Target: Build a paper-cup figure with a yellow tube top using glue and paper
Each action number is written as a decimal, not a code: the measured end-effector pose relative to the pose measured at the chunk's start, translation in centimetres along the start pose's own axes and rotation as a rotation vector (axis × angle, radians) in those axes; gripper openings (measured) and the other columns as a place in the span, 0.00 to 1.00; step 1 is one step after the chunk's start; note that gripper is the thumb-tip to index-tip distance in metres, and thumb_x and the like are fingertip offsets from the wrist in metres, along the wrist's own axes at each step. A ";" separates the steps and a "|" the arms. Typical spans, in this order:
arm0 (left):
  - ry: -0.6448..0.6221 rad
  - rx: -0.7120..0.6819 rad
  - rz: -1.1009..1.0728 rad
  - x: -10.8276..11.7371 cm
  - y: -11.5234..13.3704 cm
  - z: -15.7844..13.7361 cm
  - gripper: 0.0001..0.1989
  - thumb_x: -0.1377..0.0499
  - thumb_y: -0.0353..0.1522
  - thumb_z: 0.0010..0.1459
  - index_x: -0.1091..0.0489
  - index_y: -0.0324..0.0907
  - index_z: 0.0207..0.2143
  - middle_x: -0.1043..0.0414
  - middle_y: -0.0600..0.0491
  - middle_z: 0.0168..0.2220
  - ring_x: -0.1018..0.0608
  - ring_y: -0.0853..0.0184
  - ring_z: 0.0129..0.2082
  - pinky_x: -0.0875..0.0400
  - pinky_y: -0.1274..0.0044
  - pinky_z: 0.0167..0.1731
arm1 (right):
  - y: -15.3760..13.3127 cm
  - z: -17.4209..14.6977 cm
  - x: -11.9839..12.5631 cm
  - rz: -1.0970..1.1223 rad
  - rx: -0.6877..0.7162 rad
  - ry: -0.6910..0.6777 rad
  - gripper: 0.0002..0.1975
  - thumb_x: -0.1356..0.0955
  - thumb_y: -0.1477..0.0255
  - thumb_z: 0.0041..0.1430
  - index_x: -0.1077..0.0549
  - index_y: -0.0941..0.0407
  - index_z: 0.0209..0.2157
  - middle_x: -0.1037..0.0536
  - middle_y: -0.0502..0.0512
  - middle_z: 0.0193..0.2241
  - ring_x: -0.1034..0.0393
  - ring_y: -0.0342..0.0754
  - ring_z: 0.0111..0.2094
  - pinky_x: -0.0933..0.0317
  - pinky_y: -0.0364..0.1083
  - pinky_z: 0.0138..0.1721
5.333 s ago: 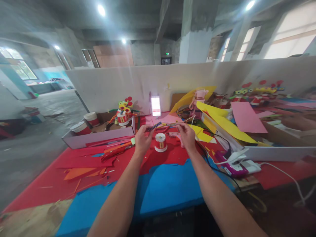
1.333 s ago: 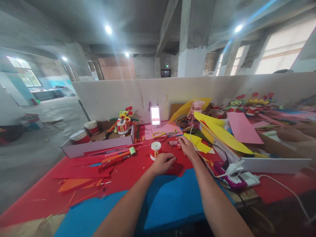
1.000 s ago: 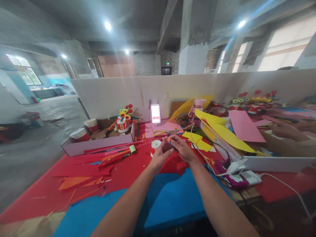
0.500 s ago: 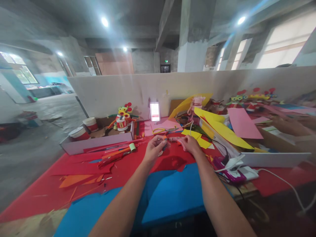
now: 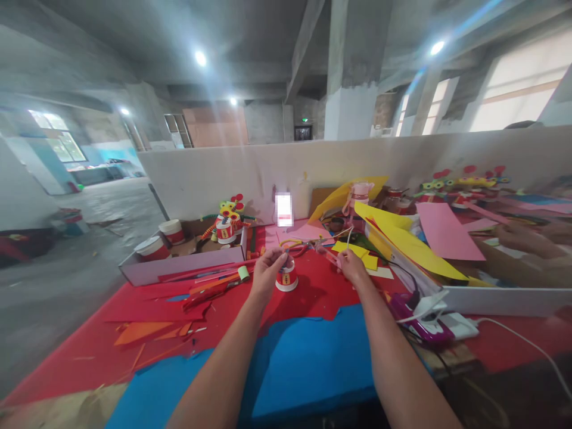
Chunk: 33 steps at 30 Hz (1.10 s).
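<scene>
My left hand (image 5: pixel 269 266) has its fingers pinched together at the upper edge of a red and white paper cup (image 5: pixel 286 279). The cup is upside down, its white rim at the bottom. Something small and bluish shows at those fingertips; I cannot make out what it is. Farther right, my right hand (image 5: pixel 351 266) is closed around the end of a pair of pliers (image 5: pixel 329 255) with pinkish-red handles, the head pointing up and left. Beyond the hands lie yellow-handled scissors (image 5: pixel 292 243) by a pink sheet (image 5: pixel 316 231).
At left, a shallow box (image 5: pixel 187 267) holds paper cups and a yellow-headed cup figure (image 5: pixel 230 217). Paper strips and a green roll (image 5: pixel 243 273) lie nearby. Blue sheets (image 5: pixel 313 351) cover the front edge. At right are a purple power strip (image 5: pixel 417 319), a box with yellow paper (image 5: pixel 402 235) and another person's hand (image 5: pixel 529 233).
The red cup has come into clear view under my left hand, which has shifted slightly left. My right hand has moved slightly right, away from the left. The whole view has tipped slightly upward.
</scene>
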<state>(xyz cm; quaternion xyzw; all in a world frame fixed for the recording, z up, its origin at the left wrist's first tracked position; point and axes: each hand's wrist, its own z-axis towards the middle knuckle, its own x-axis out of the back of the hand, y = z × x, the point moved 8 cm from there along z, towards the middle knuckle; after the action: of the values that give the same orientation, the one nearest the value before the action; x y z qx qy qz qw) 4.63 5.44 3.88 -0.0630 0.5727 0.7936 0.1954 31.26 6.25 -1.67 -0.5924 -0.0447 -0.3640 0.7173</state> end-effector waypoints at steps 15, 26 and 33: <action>0.032 -0.131 0.196 0.9 1.3 0.4 0.17 0.33 0.41 0.48 0.28 0.39 0.36 0.26 0.55 0.23 0.26 0.72 0.23 0.32 0.80 0.27 | -5.9 -3.2 -0.7 0.944 -0.041 -0.325 0.21 0.25 0.57 0.43 0.34 0.54 0.32 0.33 0.42 0.18 0.38 0.41 0.19 0.40 0.42 0.23; 0.053 -0.361 0.640 1.4 3.4 0.0 0.10 0.39 0.36 0.55 0.25 0.44 0.39 0.23 0.51 0.34 0.24 0.66 0.34 0.31 0.76 0.37 | -8.6 -4.6 -0.9 0.786 0.121 -0.418 0.22 0.30 0.52 0.52 0.34 0.55 0.38 0.34 0.42 0.16 0.42 0.41 0.17 0.51 0.41 0.21; 0.047 -0.405 0.713 1.2 3.7 -0.1 0.09 0.41 0.34 0.57 0.25 0.43 0.39 0.23 0.51 0.34 0.25 0.67 0.32 0.32 0.77 0.35 | -8.9 -4.8 -0.8 0.725 0.160 -0.462 0.20 0.31 0.52 0.54 0.32 0.55 0.36 0.35 0.43 0.15 0.43 0.41 0.17 0.53 0.41 0.19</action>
<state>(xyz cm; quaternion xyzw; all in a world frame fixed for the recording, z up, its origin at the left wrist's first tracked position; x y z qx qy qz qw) 2.09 4.66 6.74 0.0838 0.3951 0.9067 -0.1213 23.75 2.10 3.82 -0.5783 -0.0210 0.0580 0.8135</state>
